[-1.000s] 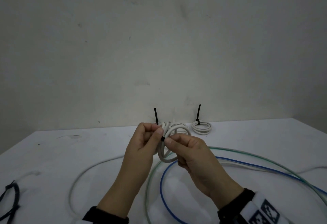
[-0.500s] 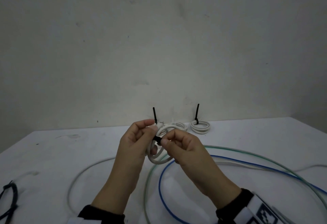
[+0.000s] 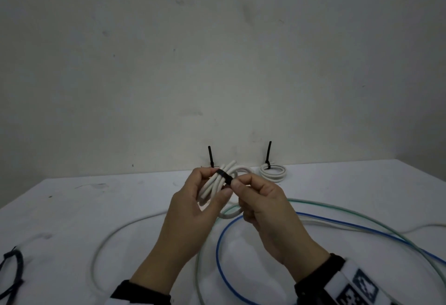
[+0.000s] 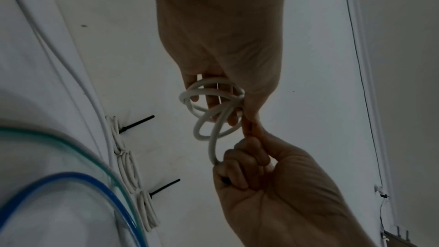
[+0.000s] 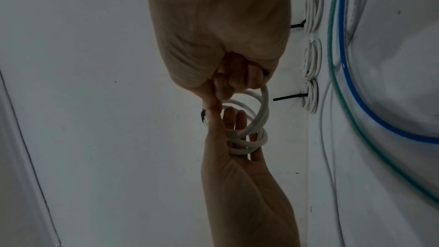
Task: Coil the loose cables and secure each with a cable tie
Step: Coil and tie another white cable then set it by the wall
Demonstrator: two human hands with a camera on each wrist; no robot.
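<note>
Left hand (image 3: 193, 205) grip clenched around white cable coil (image 3: 218, 185), held above desk (image 3: 72, 208). Right hand (image 3: 263, 204) grip pinches black cable tie (image 3: 224, 175) wrapped across coil.

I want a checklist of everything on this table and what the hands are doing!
Surface: white table, some dark smudges.
Job's things: white coil held up, black tie wrapped across it; tied coils at the far edge, tie tails sticking up.
Clutter: black bundle at the left edge, too cut off to identify.
Grippers: left hand holds the coil; right hand pinches the tie.
Cables: loose blue cable, green cable and white cable lie on the table.
Surroundings: plain wall.
</note>
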